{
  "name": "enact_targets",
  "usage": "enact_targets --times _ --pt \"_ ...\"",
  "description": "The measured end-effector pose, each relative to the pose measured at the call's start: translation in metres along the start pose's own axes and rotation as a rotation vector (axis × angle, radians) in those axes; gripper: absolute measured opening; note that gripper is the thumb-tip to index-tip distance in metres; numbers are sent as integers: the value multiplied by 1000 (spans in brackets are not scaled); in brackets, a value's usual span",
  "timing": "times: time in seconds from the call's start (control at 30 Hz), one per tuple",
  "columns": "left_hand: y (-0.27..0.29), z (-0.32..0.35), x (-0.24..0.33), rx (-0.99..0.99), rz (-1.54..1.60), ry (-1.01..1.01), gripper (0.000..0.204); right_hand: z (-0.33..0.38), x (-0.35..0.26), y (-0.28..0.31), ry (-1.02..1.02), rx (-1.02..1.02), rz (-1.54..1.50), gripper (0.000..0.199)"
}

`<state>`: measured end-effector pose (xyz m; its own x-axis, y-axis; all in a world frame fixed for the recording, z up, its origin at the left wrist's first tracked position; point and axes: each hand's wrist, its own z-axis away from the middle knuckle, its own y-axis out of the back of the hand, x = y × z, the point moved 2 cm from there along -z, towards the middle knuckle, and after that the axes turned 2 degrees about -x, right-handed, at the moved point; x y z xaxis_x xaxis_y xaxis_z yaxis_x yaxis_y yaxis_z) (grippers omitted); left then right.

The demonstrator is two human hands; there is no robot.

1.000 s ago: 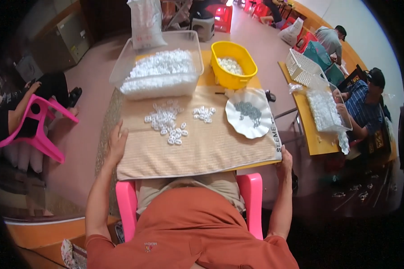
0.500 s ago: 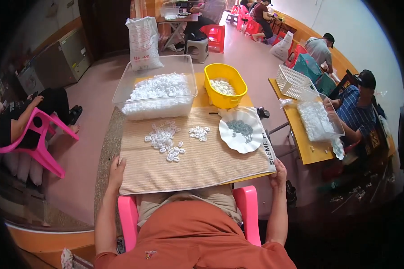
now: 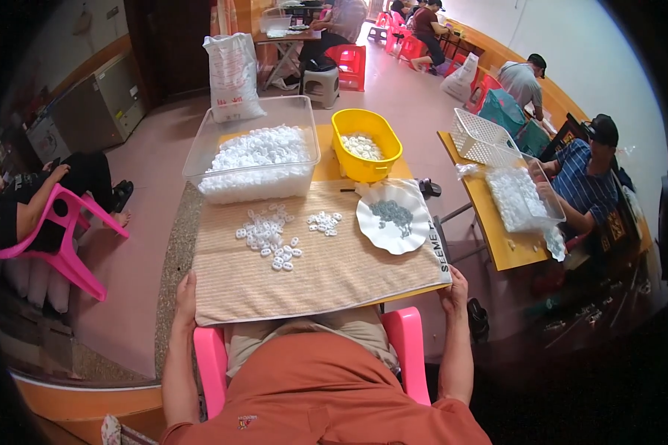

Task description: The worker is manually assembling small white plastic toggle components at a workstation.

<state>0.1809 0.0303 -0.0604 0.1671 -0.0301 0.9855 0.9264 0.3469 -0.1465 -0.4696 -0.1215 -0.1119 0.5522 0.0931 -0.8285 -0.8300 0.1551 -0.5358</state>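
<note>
My left hand [image 3: 186, 298] grips the left edge of a small table near its front corner. At the opposite front corner, my right hand [image 3: 455, 289] holds the table's edge; the undersides of both hands are hidden. A striped beige cloth [image 3: 319, 278] covers the tabletop. On it lie a larger heap of small white plastic two-holed pieces [image 3: 267, 230] and a smaller group of similar white pieces [image 3: 324, 222]. To their right sits a white wavy-rimmed plate [image 3: 401, 239] with small grey-green bits [image 3: 393, 213] on it.
Behind the cloth stand a clear bin [image 3: 249, 191] full of white pieces and a yellow tub [image 3: 364, 169] of off-white pieces. A white sack [image 3: 234, 81] is beyond. Rightward, a co-worker [image 3: 590, 170] sits at another table [image 3: 516, 256]. A pink chair [image 3: 70, 245] holds a seated person.
The view has shifted slightly. My left hand has slid a little nearer along the table's edge. My right hand stays at its corner, and the pieces on the cloth lie as before.
</note>
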Motion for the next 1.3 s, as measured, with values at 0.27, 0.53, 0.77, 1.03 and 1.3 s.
enact_targets --times 0.27,0.53,0.77,1.03,1.3 --pt "25 -5 -34 59 -8 18 41 5 0 -12 58 15 -42 21" --pt "32 -12 -53 50 15 -10 31 4 7 0 54 33 2 22" --pt "54 -22 -66 33 -72 -19 30 -18 18 20 78 88 86 27" --pt "32 -11 -31 46 -108 60 33 -25 12 56 111 57 400 21" --pt "-23 21 50 366 -855 -425 44 -1 -39 6 380 378 851 21"
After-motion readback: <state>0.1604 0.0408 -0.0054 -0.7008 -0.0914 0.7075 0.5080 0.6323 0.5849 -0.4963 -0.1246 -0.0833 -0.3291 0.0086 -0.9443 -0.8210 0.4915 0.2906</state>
